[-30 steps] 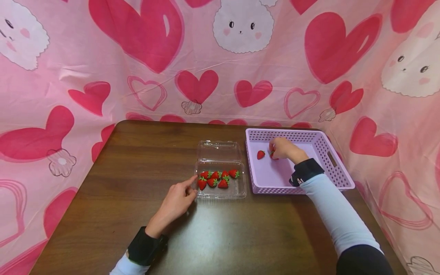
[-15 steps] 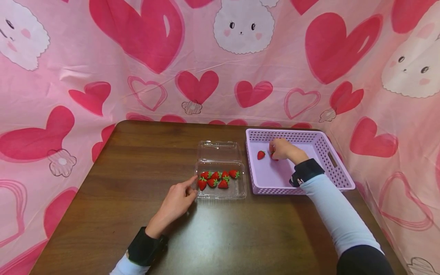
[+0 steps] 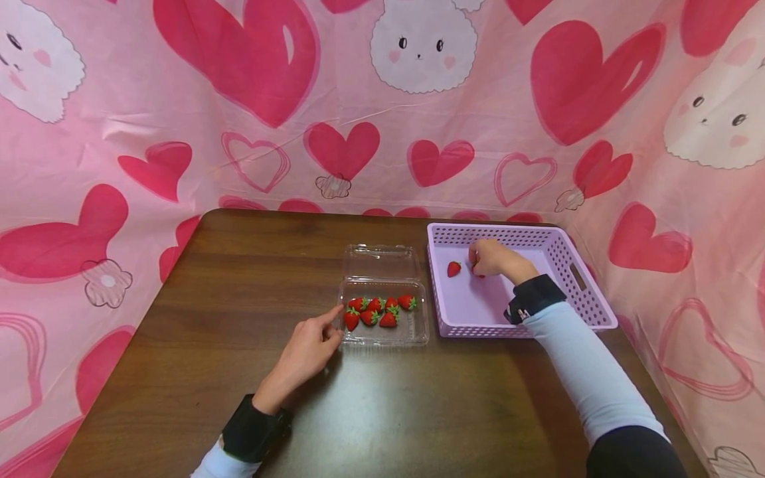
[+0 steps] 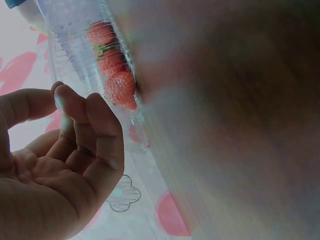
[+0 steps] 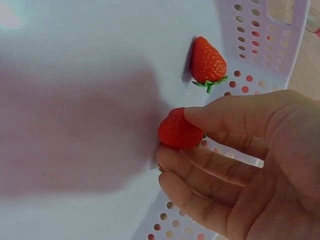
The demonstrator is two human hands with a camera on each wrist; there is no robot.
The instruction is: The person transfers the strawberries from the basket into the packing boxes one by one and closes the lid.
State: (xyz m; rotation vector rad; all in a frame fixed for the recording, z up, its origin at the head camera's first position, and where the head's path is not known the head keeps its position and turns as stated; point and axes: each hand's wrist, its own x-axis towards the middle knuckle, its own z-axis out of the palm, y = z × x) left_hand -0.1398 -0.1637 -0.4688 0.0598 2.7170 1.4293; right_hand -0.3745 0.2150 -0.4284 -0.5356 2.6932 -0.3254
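My right hand (image 3: 491, 257) reaches into the lilac basket (image 3: 463, 330). Its thumb and fingers pinch a red strawberry (image 5: 179, 131) close over the basket floor. Another strawberry (image 5: 207, 61) lies beside it, to the left in the head view. Behind the fingers, a bit of red and green (image 5: 161, 168) peeks out in the right wrist view, mostly hidden. My left hand (image 3: 309, 342) is at the left side of a clear plastic clamshell box (image 3: 418, 332), index fingertip and thumb at its rim. Several strawberries (image 3: 388, 320) lie in two rows inside the box.
The box's transparent lid (image 3: 382, 262) is folded back, away from me. Box and basket stand close together on a brown wooden table (image 3: 257, 265). A pink curtain (image 3: 358, 99) with hearts and white rabbit faces hangs behind the table and at both sides.
Almost nothing differs. My right hand shifts very slightly over the strawberry in the basket; my left hand stays at the box's rim.
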